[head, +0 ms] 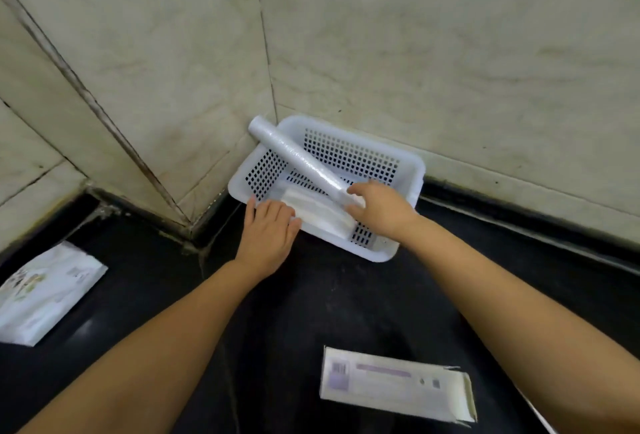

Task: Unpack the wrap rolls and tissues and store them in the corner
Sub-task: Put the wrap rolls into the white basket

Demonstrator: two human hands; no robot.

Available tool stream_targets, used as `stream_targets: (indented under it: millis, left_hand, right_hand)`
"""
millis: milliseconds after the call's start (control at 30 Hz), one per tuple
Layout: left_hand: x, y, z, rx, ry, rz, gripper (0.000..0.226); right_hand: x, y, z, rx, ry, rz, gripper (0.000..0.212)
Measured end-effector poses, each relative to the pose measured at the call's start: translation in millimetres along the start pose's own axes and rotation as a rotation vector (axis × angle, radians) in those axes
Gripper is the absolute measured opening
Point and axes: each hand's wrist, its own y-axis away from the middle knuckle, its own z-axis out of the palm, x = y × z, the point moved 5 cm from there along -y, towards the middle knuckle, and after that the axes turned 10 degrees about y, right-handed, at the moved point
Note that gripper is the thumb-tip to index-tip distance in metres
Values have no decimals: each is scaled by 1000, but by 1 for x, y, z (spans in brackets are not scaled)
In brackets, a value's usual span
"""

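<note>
A white perforated basket (408, 170) sits on the black counter, pushed into the corner of the tiled walls. A clear wrap roll (298, 159) leans diagonally across it, its far end over the basket's back left rim. My right hand (377, 208) grips the roll's near end. A white tissue pack (318, 215) lies flat in the basket under the roll. My left hand (268, 229) rests on the basket's near left rim, fingers touching the tissue pack's edge.
An opened, flat white carton (398, 385) lies on the black counter (311, 302) in front, near my right forearm. A white printed packet (45, 295) lies at the far left. Tiled walls close in behind and to the left of the basket.
</note>
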Motion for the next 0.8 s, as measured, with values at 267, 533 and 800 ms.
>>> stream_targets:
  millis: [267, 533, 800]
  left_hand:
    - [86, 3, 0, 17, 88, 91, 34]
    - [298, 86, 102, -565, 16, 662, 38]
    - [311, 109, 130, -657, -216, 565, 29]
  right_hand:
    - [155, 141, -43, 149, -149, 319, 21]
    - [201, 281, 63, -196, 23, 409, 57]
    - [223, 320, 71, -137, -187, 485, 72]
